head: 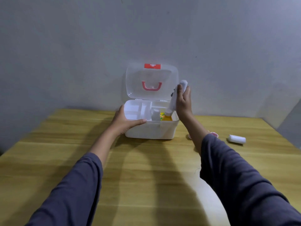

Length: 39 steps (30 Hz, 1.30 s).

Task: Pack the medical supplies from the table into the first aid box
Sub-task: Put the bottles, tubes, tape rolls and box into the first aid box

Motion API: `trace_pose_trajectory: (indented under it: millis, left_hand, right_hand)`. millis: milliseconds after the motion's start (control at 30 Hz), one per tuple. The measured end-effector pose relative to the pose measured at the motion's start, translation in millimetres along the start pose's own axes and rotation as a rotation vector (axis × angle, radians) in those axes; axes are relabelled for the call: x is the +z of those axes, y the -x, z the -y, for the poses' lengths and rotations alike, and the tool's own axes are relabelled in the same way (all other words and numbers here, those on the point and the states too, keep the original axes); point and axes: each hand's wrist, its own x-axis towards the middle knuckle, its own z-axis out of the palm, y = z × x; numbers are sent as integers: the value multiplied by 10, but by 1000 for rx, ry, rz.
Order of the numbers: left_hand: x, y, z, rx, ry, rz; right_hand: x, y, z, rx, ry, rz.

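The white first aid box [151, 130] stands open at the back of the wooden table, its clear lid [152, 82] with a red handle leaning up against the wall. Inside it a white tray sits on the left, and a white roll [155, 115] and a yellow bottle [167, 117] on the right. My left hand [125, 121] grips the box's front left corner. My right hand [183, 101] holds a long white wrapped item [175, 98] upright over the box's right end. A white roll [237, 139] lies on the table to the right.
A small pink and white item [214, 134] lies on the table partly hidden behind my right forearm. The grey wall stands right behind the box. The table's right edge runs just past the loose roll.
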Motion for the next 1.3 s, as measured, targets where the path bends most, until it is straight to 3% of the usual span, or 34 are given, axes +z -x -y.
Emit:
trace_pose_trajectory:
  millis: [533, 667, 900, 1000, 1300]
  left_hand:
    - [10, -10, 43, -24, -9, -10]
    - [10, -8, 49, -25, -12, -14]
    - [16, -19, 49, -27, -2, -14]
    - [14, -19, 52, -31, -4, -16]
    - [7, -23, 72, -36, -5, -14]
  right_hand:
    - [-134, -41, -37, 212, 320, 217]
    - [-140, -57, -25, 236, 229, 173]
    - [-222, -67, 8, 295, -162, 152]
    - [-255, -20, -45, 274, 102, 235]
    - [-358, 85, -121, -177, 721, 349]
